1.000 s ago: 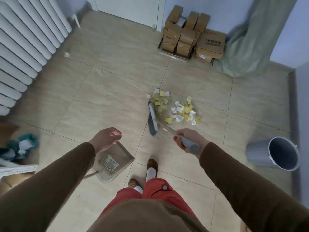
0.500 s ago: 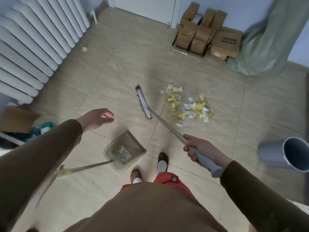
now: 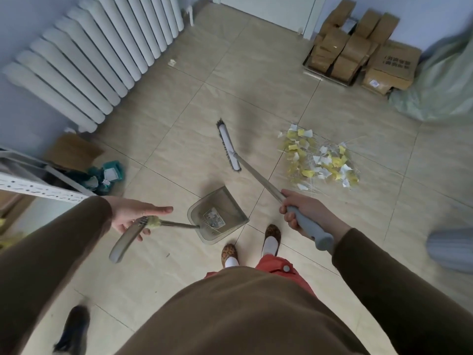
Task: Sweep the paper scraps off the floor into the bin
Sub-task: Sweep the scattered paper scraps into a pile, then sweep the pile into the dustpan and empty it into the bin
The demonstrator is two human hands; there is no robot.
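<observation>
A heap of yellow and white paper scraps (image 3: 318,158) lies on the tiled floor to the right of centre. My right hand (image 3: 304,212) grips the grey handle of a broom (image 3: 229,147), whose head rests on the floor left of the heap. A grey dustpan (image 3: 217,216) sits on the floor just ahead of my feet, its long handle (image 3: 128,239) pointing left. My left hand (image 3: 134,215) is spread open right at that handle, fingers apart and not closed round it. The grey bin (image 3: 450,249) lies blurred at the right edge.
A white radiator (image 3: 97,60) lines the left wall. Cardboard boxes (image 3: 358,52) and a pale green sack (image 3: 440,88) stand at the back right. A box, teal cloth (image 3: 107,175) and white shelf rail (image 3: 33,187) crowd the left. My feet (image 3: 250,244) stand behind the dustpan.
The view swung left, so the scraps and bin now sit further right. The broom head moved left, away from the heap. My left hand opened and dropped to the dustpan handle.
</observation>
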